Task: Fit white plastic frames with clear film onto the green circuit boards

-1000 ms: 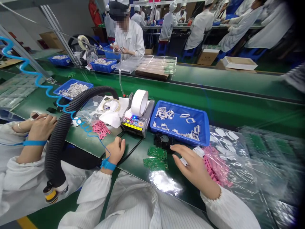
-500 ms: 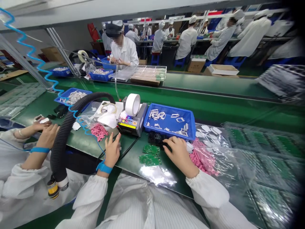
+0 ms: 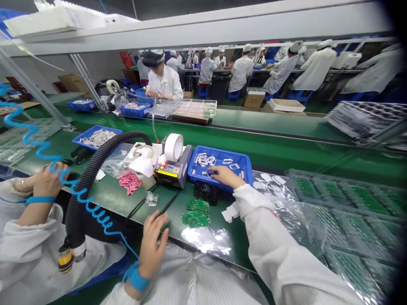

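Observation:
My left hand (image 3: 154, 241) hovers over the front edge of the bench, slightly blurred, its fingers spread and nothing in them. A blue wrist strap (image 3: 136, 277) with a coiled cord circles that wrist. My right hand (image 3: 225, 174) reaches over the front wall of a blue bin (image 3: 246, 167), fingers extended toward small white frames (image 3: 205, 160); no held piece shows. Black parts (image 3: 206, 191) stand just below the bin. Nearer me lie green circuit boards (image 3: 196, 219). Several white pads (image 3: 230, 212) rest by my right sleeve.
A tape dispenser (image 3: 171, 173) carries a white roll left of the bin. Pink strips (image 3: 129, 182) and a small clear bag (image 3: 151, 198) lie nearby. A black hose (image 3: 85, 182) arches between me and a co-worker's hands (image 3: 47, 182). Clear trays of boards (image 3: 346, 190) stand at right.
My right hand has left the black parts and moved up over the blue bin. My left hand has drawn back toward me from beside the dispenser, uncovering the small clear bag. The view has tilted up.

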`<state>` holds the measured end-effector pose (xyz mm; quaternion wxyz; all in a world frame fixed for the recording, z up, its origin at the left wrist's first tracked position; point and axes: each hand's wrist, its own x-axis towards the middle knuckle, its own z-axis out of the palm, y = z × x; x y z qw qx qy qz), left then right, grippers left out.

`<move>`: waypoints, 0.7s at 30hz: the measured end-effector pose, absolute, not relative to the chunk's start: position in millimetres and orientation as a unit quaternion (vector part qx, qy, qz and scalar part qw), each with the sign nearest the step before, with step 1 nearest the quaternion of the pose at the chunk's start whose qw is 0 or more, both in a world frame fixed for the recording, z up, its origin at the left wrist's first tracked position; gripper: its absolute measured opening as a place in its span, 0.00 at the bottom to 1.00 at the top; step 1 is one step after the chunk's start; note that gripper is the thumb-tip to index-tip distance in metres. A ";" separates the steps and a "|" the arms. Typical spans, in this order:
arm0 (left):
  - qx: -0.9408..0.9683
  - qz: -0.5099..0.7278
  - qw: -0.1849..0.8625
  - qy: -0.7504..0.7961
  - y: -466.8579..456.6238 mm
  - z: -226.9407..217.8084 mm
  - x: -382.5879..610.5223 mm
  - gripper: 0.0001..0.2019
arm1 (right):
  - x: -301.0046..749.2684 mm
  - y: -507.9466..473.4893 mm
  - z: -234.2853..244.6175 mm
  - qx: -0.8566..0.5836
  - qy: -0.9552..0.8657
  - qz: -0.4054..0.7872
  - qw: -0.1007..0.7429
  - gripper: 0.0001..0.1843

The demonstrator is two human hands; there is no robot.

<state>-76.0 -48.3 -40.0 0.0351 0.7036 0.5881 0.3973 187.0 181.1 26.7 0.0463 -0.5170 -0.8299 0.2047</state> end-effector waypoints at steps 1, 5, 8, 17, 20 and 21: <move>0.702 0.397 0.056 0.589 -54.5 -43.8 -72.2 0.19 | 183.4 188.4 24.5 -0.501 -0.835 0.224 0.029 0.16; 0.681 0.417 0.149 0.583 -62.0 -46.2 -59.9 0.15 | 175.5 204.2 23.0 -0.483 -0.839 0.248 0.008 0.17; 0.619 0.446 0.282 0.581 -50.6 -32.7 -50.5 0.12 | 177.7 195.8 34.6 -0.513 -0.830 0.212 0.057 0.16; 0.185 0.500 0.768 0.355 -12.3 12.6 -16.2 0.26 | 140.1 22.5 40.4 -0.371 -0.868 0.169 0.284 0.11; 0.159 0.489 0.776 0.366 -13.9 13.8 -13.1 0.19 | 133.6 -1.6 32.7 -0.359 -0.875 0.162 0.282 0.09; 0.151 0.487 0.774 0.375 -14.5 13.5 -13.0 0.17 | 136.6 0.4 32.2 -0.352 -0.881 0.174 0.265 0.08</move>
